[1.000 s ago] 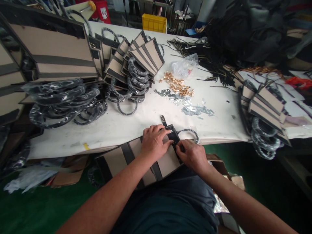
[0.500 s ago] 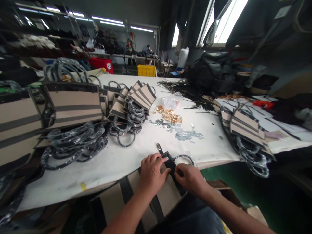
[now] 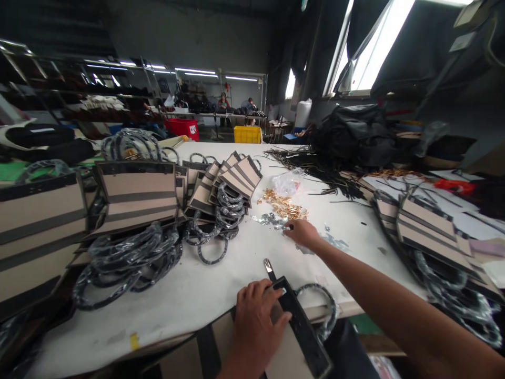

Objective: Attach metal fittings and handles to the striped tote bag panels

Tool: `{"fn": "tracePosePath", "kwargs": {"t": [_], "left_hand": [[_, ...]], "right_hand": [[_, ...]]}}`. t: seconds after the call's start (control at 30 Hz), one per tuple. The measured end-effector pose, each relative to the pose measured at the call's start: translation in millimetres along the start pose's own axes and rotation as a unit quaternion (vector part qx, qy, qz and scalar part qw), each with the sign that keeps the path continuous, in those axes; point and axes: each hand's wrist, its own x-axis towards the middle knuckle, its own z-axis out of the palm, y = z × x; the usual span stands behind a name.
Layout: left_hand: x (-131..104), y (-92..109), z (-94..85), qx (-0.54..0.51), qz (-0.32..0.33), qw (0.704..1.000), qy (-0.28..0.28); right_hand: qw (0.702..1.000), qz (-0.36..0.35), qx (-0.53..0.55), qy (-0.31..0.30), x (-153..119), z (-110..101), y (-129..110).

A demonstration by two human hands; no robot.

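A beige-and-black bag body (image 3: 290, 342) lies across my lap and the near table edge. My left hand (image 3: 258, 323) rests flat on it, fingers spread, the index fingertip on the black band by a small pale spot. From its far edge sticks a black strap with a metal end (image 3: 269, 267); a plastic-wrapped ring handle (image 3: 327, 300) is at its right side. My right hand (image 3: 303, 234) reaches over the table to the small silver metal plates (image 3: 272, 221). Its fingers are curled together; whatever is between them is hidden. Gold metal fittings (image 3: 290, 207) lie just beyond.
Stacked bag bodies with wrapped handles stand left (image 3: 136, 189), in the middle (image 3: 236, 179) and right (image 3: 426, 221). A clear plastic bag (image 3: 287, 181) and dark straps (image 3: 292, 158) lie further back. A yellow crate (image 3: 246, 135) and people are in the background.
My right hand has left the bag body and moved forward to the silver plates. My left hand stays on the bag body. The camera view has tilted up somewhat.
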Motion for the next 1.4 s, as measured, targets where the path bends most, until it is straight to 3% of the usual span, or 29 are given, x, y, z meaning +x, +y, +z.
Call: {"fn": "tracePosePath", "kwargs": {"t": [0.1,0.2,0.47,0.6,0.77,0.9,1.03,1.17,1.27,1.4], "left_hand": [[1.1,0.7,1.4,-0.001,-0.005,1.000,0.010],[2.2,2.6,0.7,-0.003,-0.010,1.000,0.012],[1.8,1.6,-0.1,0.007,-0.002,1.000,0.002],[1.1,4.5,-2.0,0.020,0.008,0.999,-0.026],[0.2,7.1,-3.5,0.014,0.008,0.999,-0.044],[-1.3,8.3,-3.2,0.020,0.016,0.999,-0.046],[-2.0,8.7,-2.5,0.031,0.022,0.998,-0.045],[-2.4,8.7,-1.9,0.043,0.027,0.998,-0.048],[-3.0,8.4,-1.8,0.051,0.032,0.997,-0.047],[-3.9,8.4,-2.6,0.056,0.037,0.996,-0.052]], "right_hand": [[1.000,0.020,-0.015,-0.011,28.2,12.7,-2.5],[0.999,0.037,-0.018,-0.014,39.0,20.4,0.7],[0.999,0.032,0.008,0.001,37.5,18.0,3.8],[1.000,-0.014,0.021,0.003,24.4,8.2,7.7],[0.993,-0.105,0.040,-0.017,-9.4,-7.3,14.8],[0.986,-0.135,0.090,-0.031,-59.0,-25.6,16.6],[0.961,-0.102,0.188,-0.174,-122.2,-39.7,13.9],[0.930,-0.141,0.210,-0.267,-170.2,-37.1,8.9],[0.923,-0.171,0.192,-0.287,-183.3,-27.1,6.5],[0.927,-0.192,0.158,-0.280,-180.5,-12.3,4.6]]}}
